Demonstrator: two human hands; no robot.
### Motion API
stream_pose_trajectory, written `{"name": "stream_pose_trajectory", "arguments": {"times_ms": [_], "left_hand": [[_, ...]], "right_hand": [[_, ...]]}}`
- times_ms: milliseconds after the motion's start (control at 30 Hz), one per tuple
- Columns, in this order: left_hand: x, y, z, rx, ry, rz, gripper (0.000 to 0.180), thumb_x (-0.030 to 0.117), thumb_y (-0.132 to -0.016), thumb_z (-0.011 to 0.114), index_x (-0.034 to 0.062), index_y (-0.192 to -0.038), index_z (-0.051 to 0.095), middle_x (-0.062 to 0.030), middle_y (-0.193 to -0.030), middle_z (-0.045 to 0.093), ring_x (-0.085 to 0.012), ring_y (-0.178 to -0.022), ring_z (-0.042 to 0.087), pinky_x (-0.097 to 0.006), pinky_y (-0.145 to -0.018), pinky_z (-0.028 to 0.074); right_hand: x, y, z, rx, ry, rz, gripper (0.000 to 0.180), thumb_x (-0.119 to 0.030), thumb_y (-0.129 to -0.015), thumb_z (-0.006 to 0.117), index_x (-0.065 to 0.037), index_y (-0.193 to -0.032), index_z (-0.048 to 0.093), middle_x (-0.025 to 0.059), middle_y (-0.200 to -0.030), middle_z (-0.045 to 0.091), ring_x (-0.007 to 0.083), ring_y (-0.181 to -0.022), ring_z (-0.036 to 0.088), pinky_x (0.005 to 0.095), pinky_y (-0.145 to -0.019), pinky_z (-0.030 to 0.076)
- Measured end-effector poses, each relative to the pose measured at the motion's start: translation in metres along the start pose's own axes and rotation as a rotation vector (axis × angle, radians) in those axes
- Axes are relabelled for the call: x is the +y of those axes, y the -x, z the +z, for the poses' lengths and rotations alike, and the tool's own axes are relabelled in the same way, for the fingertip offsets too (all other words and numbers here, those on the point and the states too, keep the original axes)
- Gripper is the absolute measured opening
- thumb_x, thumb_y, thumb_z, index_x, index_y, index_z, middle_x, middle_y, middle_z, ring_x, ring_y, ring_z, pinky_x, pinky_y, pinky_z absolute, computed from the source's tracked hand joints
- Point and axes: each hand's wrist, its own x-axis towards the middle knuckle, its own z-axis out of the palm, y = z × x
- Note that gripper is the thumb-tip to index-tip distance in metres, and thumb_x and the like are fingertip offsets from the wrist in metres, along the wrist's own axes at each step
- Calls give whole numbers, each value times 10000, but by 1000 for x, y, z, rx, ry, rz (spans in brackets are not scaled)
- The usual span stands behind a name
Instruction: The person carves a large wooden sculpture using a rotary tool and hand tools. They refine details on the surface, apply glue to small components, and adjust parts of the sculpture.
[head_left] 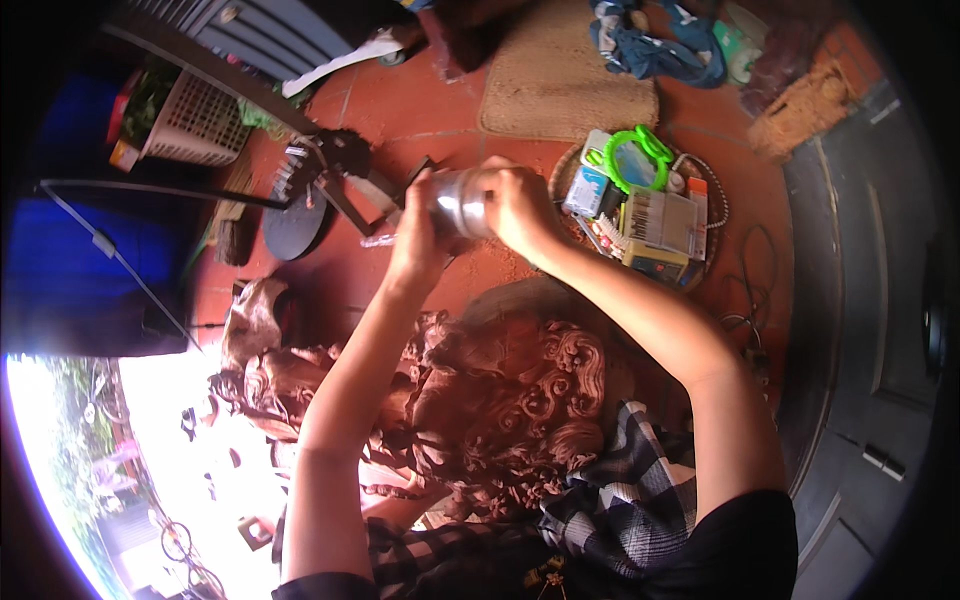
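Both arms are stretched out ahead over a reddish-brown wood carving (510, 400), its surface full of curls and deep folds. Between my hands is a silvery, shiny cylindrical container (460, 205), smeared by motion. My left hand (420, 230) is closed round its left side. Fingers of my right hand (517, 210) wrap the right end, so that end is mostly hidden. What the container holds, if anything, I cannot make out. Black-and-white plaid cloth (630, 490) lies against the near right side of the carving.
Right of my hands, a round tray (710, 245) carries a bright green ring (612, 165), a case of thin bits (663, 225) and small boxes. A dark stand with metal tools (290, 170) is at left. A woven mat (560, 80) lies beyond; a grey door (870, 350) stands right.
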Motion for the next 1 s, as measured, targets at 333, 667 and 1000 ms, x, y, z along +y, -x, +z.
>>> {"name": "stream_pose_trajectory", "arguments": {"times_ms": [333,667,1000], "left_hand": [[-17,0,15,-20,-101,-8,542,537,-992,396,112,-1302,528,-59,-1076,648,-145,-830,630,-313,-648,508],[14,-46,-1,-199,15,-94,509,458,-1004,447,67,-1330,458,-110,-1177,593,-261,-1014,633,-460,-856,568],[167,151,-90,-34,-795,322,408,315,-1003,529,12,-1263,613,-92,-1285,619,-184,-1130,622,-315,-953,492]], "right_hand": [[29,13,-13,-54,-26,-46,165,-8,-736,686,5,-893,735,191,-880,677,338,-820,682,424,-749,534],[5,-37,-48,-291,183,-37,105,-84,-831,678,-46,-901,745,175,-855,713,326,-800,710,411,-760,553],[125,-61,16,-550,749,-81,151,-30,-798,586,64,-813,703,311,-847,659,466,-848,671,521,-748,547]]}}
